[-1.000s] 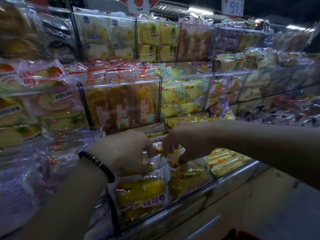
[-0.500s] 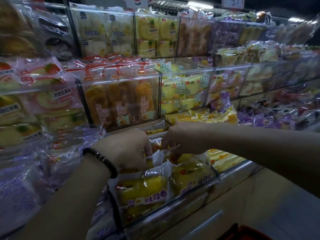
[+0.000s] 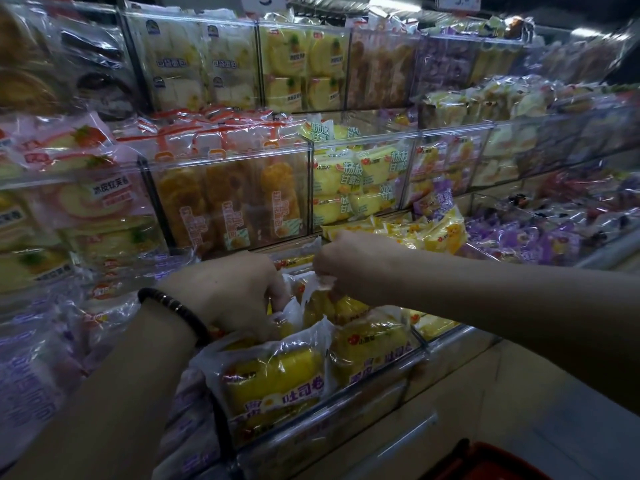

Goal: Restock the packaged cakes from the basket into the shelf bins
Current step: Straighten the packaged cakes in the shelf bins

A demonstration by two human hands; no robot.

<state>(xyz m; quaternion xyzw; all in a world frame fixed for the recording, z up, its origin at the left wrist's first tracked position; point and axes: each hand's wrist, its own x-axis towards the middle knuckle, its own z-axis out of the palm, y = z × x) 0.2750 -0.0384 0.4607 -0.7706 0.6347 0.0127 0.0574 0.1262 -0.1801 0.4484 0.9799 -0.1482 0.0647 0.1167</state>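
As before, both hands work in the clear plastic front bin (image 3: 391, 367) of yellow cakes in clear wrappers (image 3: 273, 375). The left hand (image 3: 235, 289) curls down onto one packet and the right hand (image 3: 343, 261) pinches a wrapper edge. The bin is tightly packed, full bins crowd either side, and a red basket (image 3: 485, 459) sits low right.
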